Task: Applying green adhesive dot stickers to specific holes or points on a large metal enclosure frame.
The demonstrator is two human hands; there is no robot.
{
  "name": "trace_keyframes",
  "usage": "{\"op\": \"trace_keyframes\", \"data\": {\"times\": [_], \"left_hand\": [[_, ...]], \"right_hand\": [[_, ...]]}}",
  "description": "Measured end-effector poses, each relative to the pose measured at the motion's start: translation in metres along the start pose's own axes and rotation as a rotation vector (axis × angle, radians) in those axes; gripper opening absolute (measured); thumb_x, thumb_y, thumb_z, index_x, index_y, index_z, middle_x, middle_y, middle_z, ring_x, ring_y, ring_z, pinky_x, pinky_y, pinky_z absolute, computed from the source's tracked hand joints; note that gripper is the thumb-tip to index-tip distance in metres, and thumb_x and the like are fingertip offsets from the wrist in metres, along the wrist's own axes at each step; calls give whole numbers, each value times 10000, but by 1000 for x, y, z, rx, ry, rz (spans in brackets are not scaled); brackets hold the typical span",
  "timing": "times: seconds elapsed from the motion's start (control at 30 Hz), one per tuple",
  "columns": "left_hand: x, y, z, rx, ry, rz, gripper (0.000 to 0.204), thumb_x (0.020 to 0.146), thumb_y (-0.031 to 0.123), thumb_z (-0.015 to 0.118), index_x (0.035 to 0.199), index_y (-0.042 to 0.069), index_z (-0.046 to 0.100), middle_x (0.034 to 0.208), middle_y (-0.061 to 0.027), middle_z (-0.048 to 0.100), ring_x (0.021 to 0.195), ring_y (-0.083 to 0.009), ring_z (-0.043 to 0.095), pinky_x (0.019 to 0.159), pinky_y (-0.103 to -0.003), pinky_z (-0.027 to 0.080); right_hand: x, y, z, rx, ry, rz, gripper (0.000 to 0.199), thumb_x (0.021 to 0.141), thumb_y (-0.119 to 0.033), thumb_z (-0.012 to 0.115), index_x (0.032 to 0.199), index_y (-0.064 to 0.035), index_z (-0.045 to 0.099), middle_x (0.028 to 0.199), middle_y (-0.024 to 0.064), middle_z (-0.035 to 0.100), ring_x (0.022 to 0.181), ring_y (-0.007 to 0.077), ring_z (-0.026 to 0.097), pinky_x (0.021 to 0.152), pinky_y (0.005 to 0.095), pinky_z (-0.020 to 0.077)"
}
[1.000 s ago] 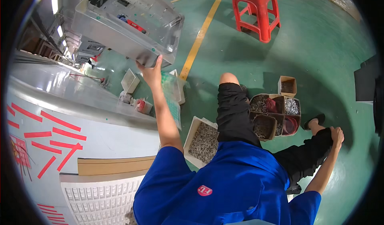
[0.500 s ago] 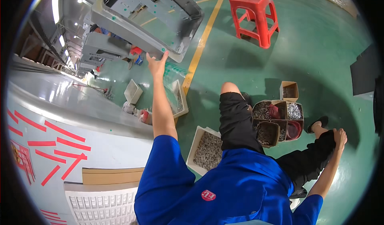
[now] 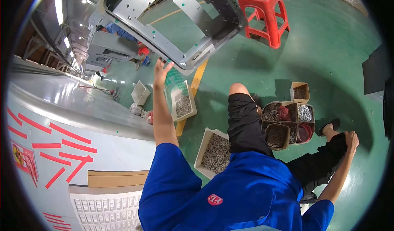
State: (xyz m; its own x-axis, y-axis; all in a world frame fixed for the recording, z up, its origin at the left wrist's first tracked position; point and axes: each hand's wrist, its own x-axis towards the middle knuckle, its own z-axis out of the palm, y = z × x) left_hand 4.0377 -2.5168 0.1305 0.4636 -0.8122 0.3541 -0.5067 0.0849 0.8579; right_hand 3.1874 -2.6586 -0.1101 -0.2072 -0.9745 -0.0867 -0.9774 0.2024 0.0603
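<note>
At the top of the view, a large grey metal housing (image 3: pixel 162 40) with rectangular cut-outs and small green dots hangs tilted. My left hand (image 3: pixel 162 71) is raised to its lower edge, thumb and fingers closed on the rim near the corner; part of the fingers is hidden. On the right, my right hand (image 3: pixel 351 141) lies over the knee of my black shorts (image 3: pixel 320 157), holding nothing visible. Between my legs is a group of cut-down boxes (image 3: pixel 290 122) with small metal fasteners and something red inside. A white bin (image 3: pixel 199 161) full of small metal parts stands by my left leg.
A red plastic stool (image 3: pixel 266 15) stands ahead on the green floor. Another white bin (image 3: pixel 193 108) sits beside the yellow floor line. Leftward are a pale wall with red tape strips (image 3: pixel 45 145), a white crate (image 3: pixel 108 210) and a person in blue (image 3: pixel 121 32) beside grey housings.
The metal housing has turned and shifted right and nearer, so more of its inside faces me. My left hand stays at its edge, slightly lower. My right hand keeps its place on the knee.
</note>
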Motion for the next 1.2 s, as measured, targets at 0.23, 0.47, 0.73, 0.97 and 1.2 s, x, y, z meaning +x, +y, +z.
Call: {"op": "trace_keyframes", "data": {"times": [0.23, 0.47, 0.73, 0.97, 1.2], "left_hand": [[-11, 6, -3, -61, -88, -23, 570, 784, 119, 701, 1279, -20, 454, 1215, -80, 559, 1123, -178, 523, 963, -303, 384], [-20, 13, 2, -23, -53, -83, 629, 760, 90, 719, 1309, -25, 436, 1284, -90, 523, 1201, -201, 480, 1010, -313, 352], [-19, 16, 2, -16, -40, 15, 640, 756, 129, 739, 1299, -24, 438, 1240, -115, 533, 1171, -204, 495, 945, -315, 428], [-16, 11, 3, -9, 1, 52, 613, 766, 38, 720, 1299, -24, 422, 1188, -122, 556, 1134, -195, 514, 913, -294, 448], [-14, 19, 5, 34, 11, 46, 640, 762, 38, 719, 1314, -36, 404, 1186, -120, 558, 1142, -203, 512, 912, -303, 456]], "right_hand": [[5, 12, 10, 0, -12, -7, 476, 811, -434, 549, 960, 11, 626, 1008, 235, 639, 975, 388, 605, 848, 458, 474], [-1, -2, -6, 30, -37, 65, 495, 795, -440, 563, 982, 12, 638, 1021, 245, 636, 989, 393, 600, 860, 456, 468], [-5, -5, -13, 32, -26, 55, 487, 794, -436, 569, 949, 20, 644, 986, 251, 643, 962, 404, 609, 841, 463, 477], [-1, -3, -8, 15, -50, 47, 487, 806, -438, 573, 956, 21, 641, 992, 258, 639, 960, 403, 612, 835, 459, 483], [3, 2, -2, -4, -56, 44, 471, 809, -425, 566, 956, 17, 635, 995, 257, 639, 947, 407, 615, 828, 462, 486]]}}
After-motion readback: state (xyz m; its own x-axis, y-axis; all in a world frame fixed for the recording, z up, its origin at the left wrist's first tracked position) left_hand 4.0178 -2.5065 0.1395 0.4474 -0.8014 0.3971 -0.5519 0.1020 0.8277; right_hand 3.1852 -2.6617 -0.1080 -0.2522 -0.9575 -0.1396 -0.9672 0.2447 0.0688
